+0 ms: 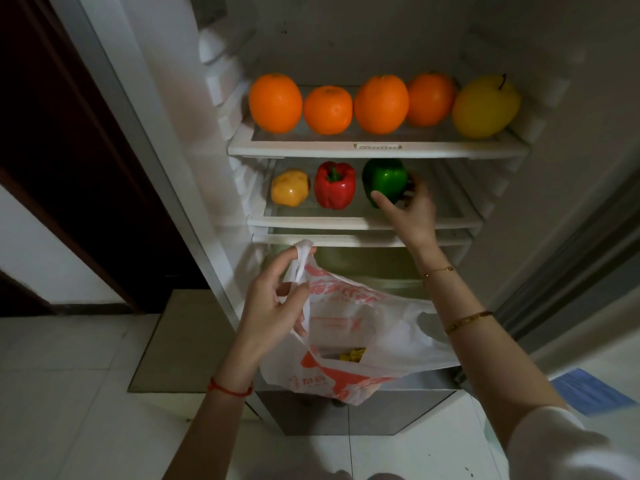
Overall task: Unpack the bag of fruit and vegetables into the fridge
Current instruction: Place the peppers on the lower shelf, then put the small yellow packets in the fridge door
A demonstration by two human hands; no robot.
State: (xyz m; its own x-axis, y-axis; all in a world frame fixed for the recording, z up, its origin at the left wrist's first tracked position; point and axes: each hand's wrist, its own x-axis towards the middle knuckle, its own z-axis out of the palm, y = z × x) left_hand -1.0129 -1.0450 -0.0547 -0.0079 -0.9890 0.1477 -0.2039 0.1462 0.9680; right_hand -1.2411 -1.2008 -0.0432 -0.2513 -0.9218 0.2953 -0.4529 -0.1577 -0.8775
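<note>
1. Fingers [382, 201] of the right hand [410, 211] wrap around the green pepper [384, 180], which sits on the middle shelf [346, 221] of the fridge [221, 81].
2. Left hand [273, 306] pinches one handle of the white and orange plastic bag [349, 334], thumb and forefinger closed on it, holding the bag up in front of the lower fridge.
3. Beside the green pepper stand a red pepper [334, 186] and a yellow pepper [290, 187] (further left, near the wall).
4. On the top shelf [377, 148] four oranges [275, 102] line up, with a yellow pear-like fruit [485, 107] at the right end.
5. Something yellow [353, 355] shows inside the bag; I cannot tell what.
</note>
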